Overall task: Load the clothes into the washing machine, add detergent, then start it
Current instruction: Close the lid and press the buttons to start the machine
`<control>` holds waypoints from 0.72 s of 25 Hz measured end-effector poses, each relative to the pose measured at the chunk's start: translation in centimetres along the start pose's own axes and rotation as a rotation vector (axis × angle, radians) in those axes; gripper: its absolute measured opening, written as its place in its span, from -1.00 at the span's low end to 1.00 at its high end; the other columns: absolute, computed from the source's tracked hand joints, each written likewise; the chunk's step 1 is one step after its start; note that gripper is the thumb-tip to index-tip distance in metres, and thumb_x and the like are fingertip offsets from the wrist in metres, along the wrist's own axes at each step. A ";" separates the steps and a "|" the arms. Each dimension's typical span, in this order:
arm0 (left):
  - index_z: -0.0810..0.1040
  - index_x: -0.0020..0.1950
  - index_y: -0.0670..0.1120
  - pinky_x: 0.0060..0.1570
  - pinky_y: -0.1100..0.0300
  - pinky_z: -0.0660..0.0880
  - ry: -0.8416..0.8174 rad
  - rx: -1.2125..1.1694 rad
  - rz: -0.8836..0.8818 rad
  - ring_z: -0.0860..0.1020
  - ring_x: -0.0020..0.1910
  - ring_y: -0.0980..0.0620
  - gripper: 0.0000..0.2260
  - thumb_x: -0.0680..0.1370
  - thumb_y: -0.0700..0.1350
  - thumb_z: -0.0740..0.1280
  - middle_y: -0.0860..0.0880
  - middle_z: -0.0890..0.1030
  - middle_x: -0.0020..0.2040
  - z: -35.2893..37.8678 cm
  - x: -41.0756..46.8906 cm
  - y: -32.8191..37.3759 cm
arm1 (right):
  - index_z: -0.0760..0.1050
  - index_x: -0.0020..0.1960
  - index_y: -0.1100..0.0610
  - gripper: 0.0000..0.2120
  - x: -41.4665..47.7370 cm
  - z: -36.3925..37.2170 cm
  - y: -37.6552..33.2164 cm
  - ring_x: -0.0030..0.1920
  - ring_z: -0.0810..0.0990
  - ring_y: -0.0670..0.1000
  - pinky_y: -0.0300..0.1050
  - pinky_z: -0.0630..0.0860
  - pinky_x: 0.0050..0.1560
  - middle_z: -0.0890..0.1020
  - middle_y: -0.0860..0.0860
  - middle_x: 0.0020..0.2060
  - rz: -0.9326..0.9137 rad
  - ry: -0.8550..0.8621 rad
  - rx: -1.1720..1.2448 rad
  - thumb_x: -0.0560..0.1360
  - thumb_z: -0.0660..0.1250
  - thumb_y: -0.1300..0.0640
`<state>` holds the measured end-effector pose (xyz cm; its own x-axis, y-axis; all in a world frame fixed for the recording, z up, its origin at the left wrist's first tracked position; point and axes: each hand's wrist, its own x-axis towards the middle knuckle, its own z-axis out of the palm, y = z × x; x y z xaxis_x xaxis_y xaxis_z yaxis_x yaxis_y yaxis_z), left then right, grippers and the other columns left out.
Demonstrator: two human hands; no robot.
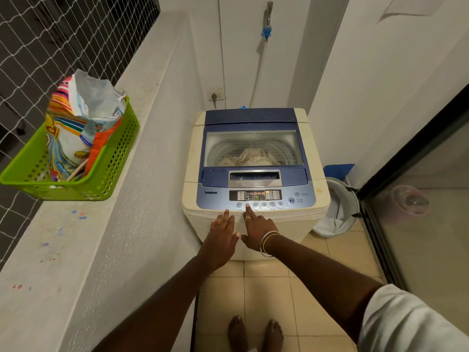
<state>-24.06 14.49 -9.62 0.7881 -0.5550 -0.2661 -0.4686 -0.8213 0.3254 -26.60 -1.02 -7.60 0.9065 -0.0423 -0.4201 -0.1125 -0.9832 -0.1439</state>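
The top-loading washing machine (193, 153) stands ahead with its blue lid shut. Pale clothes (253, 156) show through the lid's window. The control panel (255, 195) is lit, with a row of round buttons (264, 205) under the display. My right hand (256, 228) points its index finger onto the second button from the left, the other fingers curled in. My left hand (223, 233) rests flat with straight fingers on the machine's front edge, just left of the right hand. An opened detergent bag (83, 123) stands in a green basket (114, 158) on the left ledge.
A concrete ledge (88, 237) with netting above runs along the left. A white bucket (340, 209) sits on the floor right of the machine, beside a glass sliding door (418, 212). A tap and hose (266, 26) hang on the back wall. My bare feet stand on tiled floor (269, 295).
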 end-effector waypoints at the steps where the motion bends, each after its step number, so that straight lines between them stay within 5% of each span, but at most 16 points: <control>1: 0.02 0.63 -0.11 0.55 -0.01 -0.07 -0.002 0.001 0.002 -0.05 0.62 -0.14 -0.44 0.70 0.10 0.04 -0.11 -0.06 0.64 0.0 0.1 0.1 | 0.06 0.57 0.15 -0.24 -0.1 0.1 0.0 0.37 0.44 0.20 0.18 0.45 0.28 -0.14 0.07 0.61 -0.003 0.003 0.009 0.54 0.28 -0.16; 18: 0.02 0.62 -0.16 0.56 0.01 -0.08 0.021 -0.022 0.060 -0.05 0.62 -0.15 -0.48 0.71 0.02 0.03 -0.15 -0.04 0.64 -0.6 0.4 1.0 | -0.05 0.60 0.17 -0.12 0.2 -2.4 0.8 0.36 0.48 0.17 0.06 0.50 0.24 -0.02 0.06 0.61 -0.029 -0.104 0.050 0.50 0.36 -0.12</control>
<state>-23.97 13.52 -8.89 0.7673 -0.6001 -0.2261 -0.5064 -0.7833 0.3605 -25.50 -2.28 -5.66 0.8631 0.0071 -0.5050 -0.1096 -0.9734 -0.2011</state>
